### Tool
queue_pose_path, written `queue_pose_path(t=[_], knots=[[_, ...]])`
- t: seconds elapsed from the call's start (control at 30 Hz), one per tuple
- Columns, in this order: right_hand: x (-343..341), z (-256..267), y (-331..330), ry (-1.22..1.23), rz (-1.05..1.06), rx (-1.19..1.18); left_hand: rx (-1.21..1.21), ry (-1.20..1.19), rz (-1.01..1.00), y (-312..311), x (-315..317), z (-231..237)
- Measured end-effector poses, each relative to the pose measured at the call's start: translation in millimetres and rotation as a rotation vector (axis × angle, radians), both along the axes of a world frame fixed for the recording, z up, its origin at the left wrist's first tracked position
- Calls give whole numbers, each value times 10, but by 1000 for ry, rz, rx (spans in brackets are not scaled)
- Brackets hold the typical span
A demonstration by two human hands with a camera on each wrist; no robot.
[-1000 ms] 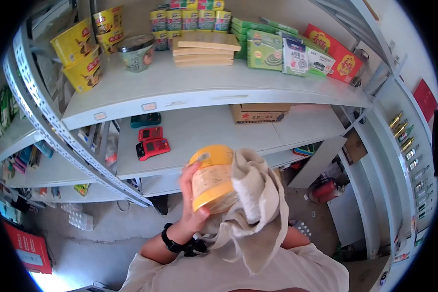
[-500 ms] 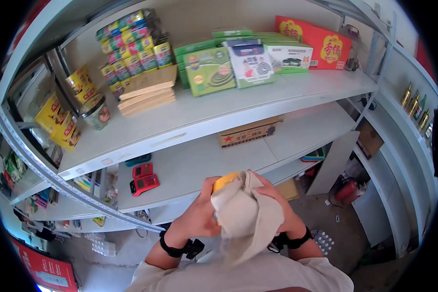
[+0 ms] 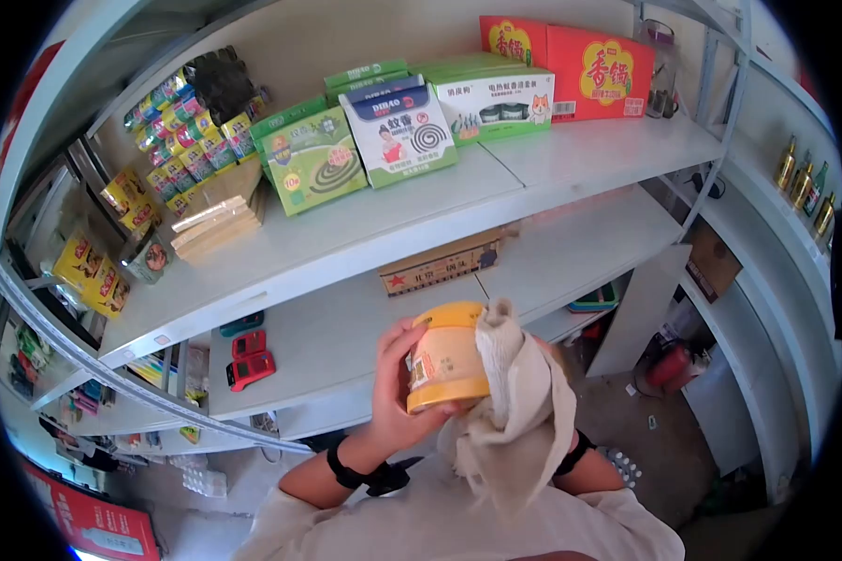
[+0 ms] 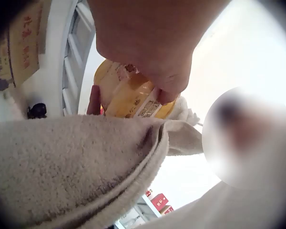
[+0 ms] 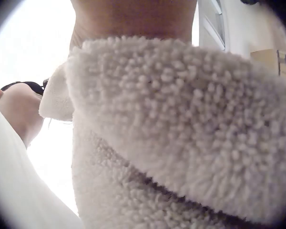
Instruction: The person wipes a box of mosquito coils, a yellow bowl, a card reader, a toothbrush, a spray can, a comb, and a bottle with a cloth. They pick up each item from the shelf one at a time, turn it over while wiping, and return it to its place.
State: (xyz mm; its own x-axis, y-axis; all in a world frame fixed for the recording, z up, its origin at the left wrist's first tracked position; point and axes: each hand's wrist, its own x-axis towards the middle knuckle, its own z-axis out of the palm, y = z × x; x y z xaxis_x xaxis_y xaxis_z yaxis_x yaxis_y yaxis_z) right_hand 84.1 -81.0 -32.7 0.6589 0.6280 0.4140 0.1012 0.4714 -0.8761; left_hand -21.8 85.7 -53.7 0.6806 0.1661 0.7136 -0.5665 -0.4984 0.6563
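In the head view my left hand (image 3: 398,393) grips a yellow round tub (image 3: 447,360) from its left side, thumb low and fingers round its wall. The tub is tilted and has a pale, printed middle band. A beige fleecy towel (image 3: 524,402) lies against its right end and hangs down in folds. My right hand holds the towel and is mostly hidden behind it. The left wrist view shows the tub (image 4: 133,98) under my left hand (image 4: 155,62). The towel (image 5: 181,114) fills most of the right wrist view, below my right hand (image 5: 133,21).
Ahead stands a metal shelf (image 3: 365,248) with mosquito coil boxes (image 3: 398,131), red boxes (image 3: 599,75), stacked cans and yellow noodle tubs (image 3: 89,271). The lower shelf holds a brown carton (image 3: 440,264) and red card terminals (image 3: 250,360). Bottles (image 3: 800,182) line the right shelf.
The tub and towel first came closer with both hands round them, then the tub turned back into sight. The right hand went behind the towel. The head view has swung right.
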Motion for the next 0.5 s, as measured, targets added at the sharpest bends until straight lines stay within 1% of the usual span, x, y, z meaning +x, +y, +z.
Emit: queue_pose_path(t=[0.03,0.07,0.1,0.17,0.2,0.23,0.27,0.3,0.37,0.4,0.47,0.5], knots=[[-25,37,-25,-17,-42,-7,58,34,-4,-30,0,27],[-34,51,-46,-79,-86,44,118,68,-7,-76,0,120],[59,-62,-95,-103,-63,-8,180,98,-12,-105,15,160],[245,-288,-193,-157,-16,-111,207,89,-2,-105,88,79],[357,-423,-184,-114,66,-43,222,84,1,-89,114,67],[411,-474,-215,-190,99,-22,270,146,-31,-72,114,125],[442,-454,-229,-264,133,3,311,201,-61,-64,110,231],[433,-219,-290,-464,125,-24,344,250,-88,-65,100,325],[404,23,-315,-689,143,-43,275,314,-115,-87,31,457],[361,86,-251,-714,170,-32,231,339,-118,-83,-12,485],[374,29,-150,-550,241,-35,384,150,-57,-10,-98,503],[416,-223,-116,-355,275,-63,460,68,-6,32,-168,497]])
